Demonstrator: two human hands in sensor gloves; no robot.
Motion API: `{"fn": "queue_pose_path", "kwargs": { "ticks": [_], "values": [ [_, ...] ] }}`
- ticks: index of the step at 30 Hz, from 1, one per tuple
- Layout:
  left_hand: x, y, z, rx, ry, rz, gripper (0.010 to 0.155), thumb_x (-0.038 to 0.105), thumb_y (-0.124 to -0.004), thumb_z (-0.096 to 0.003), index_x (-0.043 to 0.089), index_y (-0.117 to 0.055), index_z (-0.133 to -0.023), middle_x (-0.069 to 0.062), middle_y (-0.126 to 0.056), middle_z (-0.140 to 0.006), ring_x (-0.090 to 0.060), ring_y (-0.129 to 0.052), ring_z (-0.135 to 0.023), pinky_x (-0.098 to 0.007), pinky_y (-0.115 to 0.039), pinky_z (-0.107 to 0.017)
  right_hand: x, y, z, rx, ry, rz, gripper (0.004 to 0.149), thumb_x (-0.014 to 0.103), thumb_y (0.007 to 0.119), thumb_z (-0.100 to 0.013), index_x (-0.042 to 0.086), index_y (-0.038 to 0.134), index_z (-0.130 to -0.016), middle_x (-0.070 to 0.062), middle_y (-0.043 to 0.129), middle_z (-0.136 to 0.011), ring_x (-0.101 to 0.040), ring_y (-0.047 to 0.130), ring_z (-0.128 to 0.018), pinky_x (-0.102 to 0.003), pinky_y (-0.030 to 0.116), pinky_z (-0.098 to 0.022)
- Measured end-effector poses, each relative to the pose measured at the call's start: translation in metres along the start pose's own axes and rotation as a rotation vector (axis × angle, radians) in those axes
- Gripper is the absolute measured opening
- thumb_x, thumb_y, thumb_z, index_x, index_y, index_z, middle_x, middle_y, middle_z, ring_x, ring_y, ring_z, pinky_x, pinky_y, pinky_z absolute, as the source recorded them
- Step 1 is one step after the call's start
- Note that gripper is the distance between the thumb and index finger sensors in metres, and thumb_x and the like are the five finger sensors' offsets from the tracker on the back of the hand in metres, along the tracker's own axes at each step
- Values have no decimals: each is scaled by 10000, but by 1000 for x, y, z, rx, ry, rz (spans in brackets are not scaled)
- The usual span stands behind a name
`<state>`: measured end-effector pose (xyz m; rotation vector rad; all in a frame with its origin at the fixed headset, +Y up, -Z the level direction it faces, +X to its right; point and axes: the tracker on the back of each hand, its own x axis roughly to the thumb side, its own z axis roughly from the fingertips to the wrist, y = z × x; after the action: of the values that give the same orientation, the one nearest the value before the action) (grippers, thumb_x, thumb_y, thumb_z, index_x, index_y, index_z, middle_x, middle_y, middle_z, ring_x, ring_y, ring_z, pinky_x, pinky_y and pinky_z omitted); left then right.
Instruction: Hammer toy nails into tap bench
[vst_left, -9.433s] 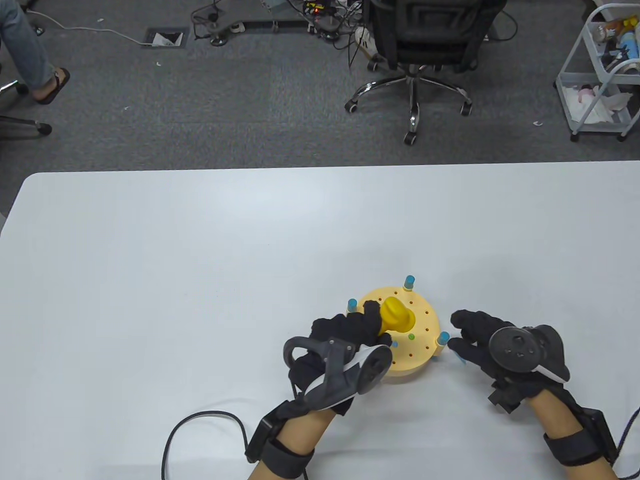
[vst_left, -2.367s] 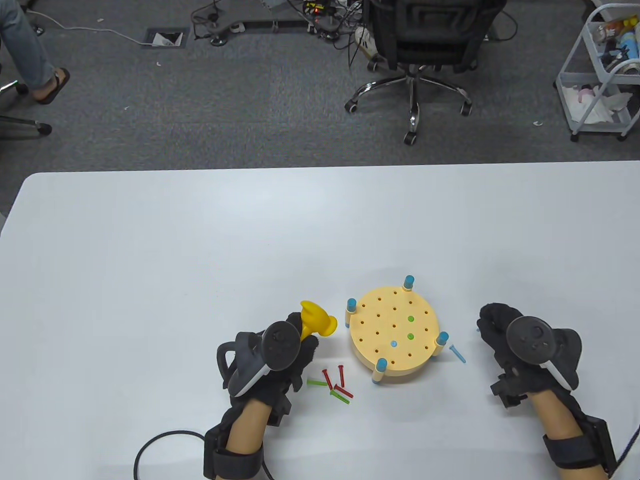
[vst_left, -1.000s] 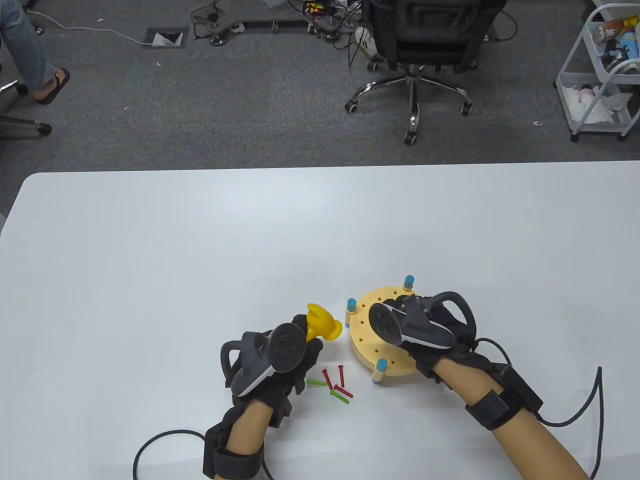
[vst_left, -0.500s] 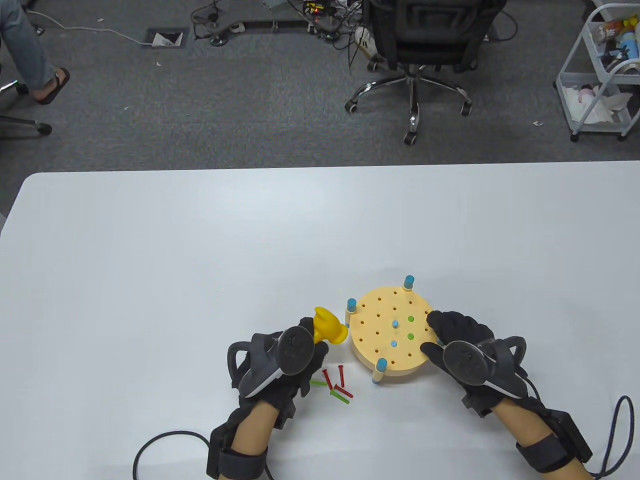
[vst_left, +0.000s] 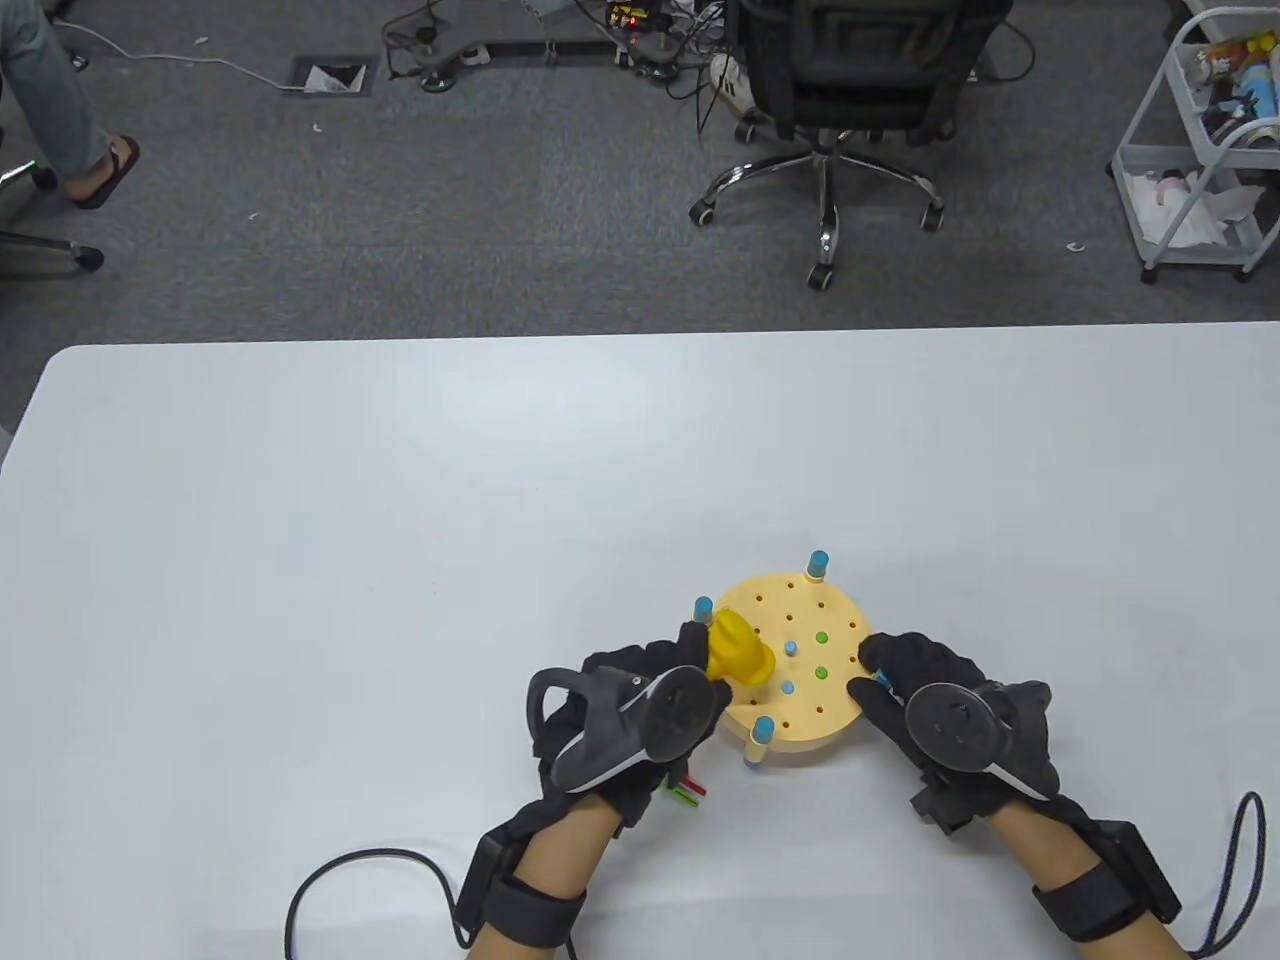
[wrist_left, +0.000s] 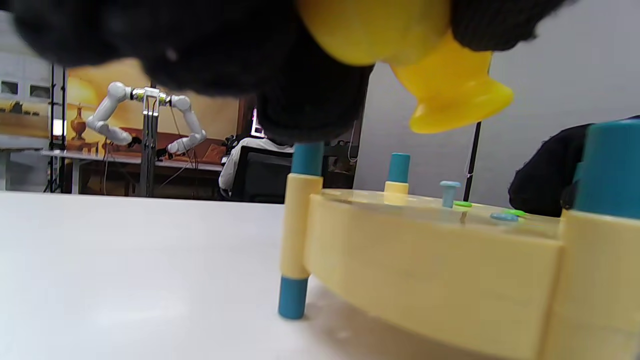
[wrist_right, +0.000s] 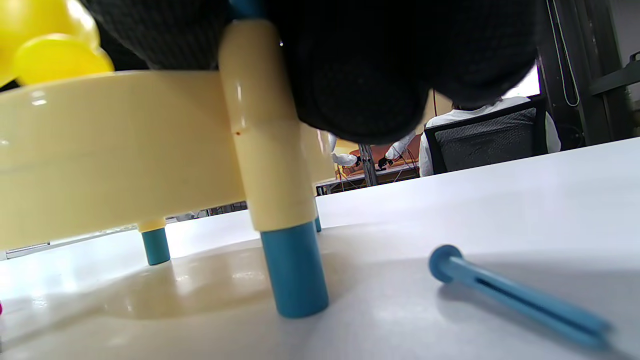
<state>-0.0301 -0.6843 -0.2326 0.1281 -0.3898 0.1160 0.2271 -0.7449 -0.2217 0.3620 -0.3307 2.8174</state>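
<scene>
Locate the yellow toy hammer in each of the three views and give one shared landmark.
Table view: yellow toy hammer over the bench's left edge, in the left hand.
Left wrist view: top centre.
Right wrist view: top-left corner.
Shared landmark: the tap bench.

One round tap bench (vst_left: 800, 720), one yellow hammer (vst_left: 738, 655). Four nails sit in the bench: two blue (vst_left: 790, 649), two green (vst_left: 822, 636). One loose blue nail (wrist_right: 515, 297) lies on the table (others are largely hidden under the left hand).
</scene>
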Motion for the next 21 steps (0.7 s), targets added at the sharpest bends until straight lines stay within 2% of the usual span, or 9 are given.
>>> {"fn": "queue_pose_path", "kwargs": {
  "ticks": [4, 6, 9, 11, 13, 15, 16, 18, 21],
  "values": [
    [31, -10, -20, 24, -60, -182, 661, 521, -699, -363, 200, -673, -940, -122, -987, -546, -218, -919, -215, -446, -793, -273, 1, 0, 0, 13, -1, 4, 521, 487, 665, -429, 197, 688, -862, -123, 861, -733, -196, 954, -483, -401, 819, -425],
    [45, -20, -27, -178, -23, -479, 658, 549, -607, -355, 241, -578, -936, -43, -958, -581, -164, -919, -235, -405, -810, -299, 1, 0, -1, 15, -2, 7, 519, 487, 662, -431, 199, 686, -862, -122, 861, -734, -197, 954, -481, -400, 819, -424],
    [53, -6, -23, 114, -69, -496, 654, 545, -645, -345, 259, -639, -934, -59, -975, -565, -180, -914, -229, -419, -807, -304, 1, 1, -1, 18, 0, 10, 519, 485, 660, -432, 198, 683, -864, -123, 861, -734, -198, 954, -481, -401, 818, -425],
    [54, -15, -30, -33, -110, -416, 648, 473, -747, -336, 152, -779, -899, -172, -1045, -483, -276, -928, -147, -500, -803, -235, 1, 1, -1, 21, 3, 11, 519, 485, 659, -432, 199, 683, -864, -123, 861, -735, -198, 954, -481, -400, 818, -423],
    [51, -10, -33, -218, -23, -506, 651, 534, -624, -369, 243, -586, -950, -77, -944, -597, -194, -894, -255, -433, -782, -331, 2, 1, -1, 20, 3, 13, 517, 484, 658, -433, 199, 682, -864, -124, 861, -734, -198, 954, -480, -400, 818, -422],
    [46, 1, -30, 57, -19, -427, 648, 538, -656, -346, 255, -661, -930, -78, -980, -552, -190, -908, -223, -433, -800, -306, 2, 1, -1, 23, 3, 15, 517, 484, 657, -433, 200, 680, -864, -123, 860, -735, -198, 954, -480, -401, 818, -422],
    [46, -7, -34, 6, -82, -326, 647, 487, -773, -313, 187, -821, -885, -171, -1051, -468, -265, -927, -147, -494, -806, -241, 2, 1, -1, 22, 4, 15, 517, 484, 657, -434, 199, 680, -865, -125, 861, -734, -199, 954, -480, -401, 818, -423],
    [42, -13, -39, -310, 56, -435, 648, 534, -620, -345, 254, -587, -929, -78, -950, -575, -195, -887, -220, -434, -781, -311, 2, 1, -1, 19, 6, 14, 514, 483, 656, -434, 201, 680, -863, -124, 861, -732, -199, 954, -477, -400, 818, -421],
    [36, 7, -30, 157, -10, -345, 647, 546, -654, -332, 275, -668, -919, -72, -984, -543, -186, -907, -212, -432, -803, -304, 2, 1, -1, 24, 8, 19, 514, 482, 654, -435, 200, 679, -864, -125, 861, -734, -199, 953, -479, -400, 818, -422]
  ]
}}
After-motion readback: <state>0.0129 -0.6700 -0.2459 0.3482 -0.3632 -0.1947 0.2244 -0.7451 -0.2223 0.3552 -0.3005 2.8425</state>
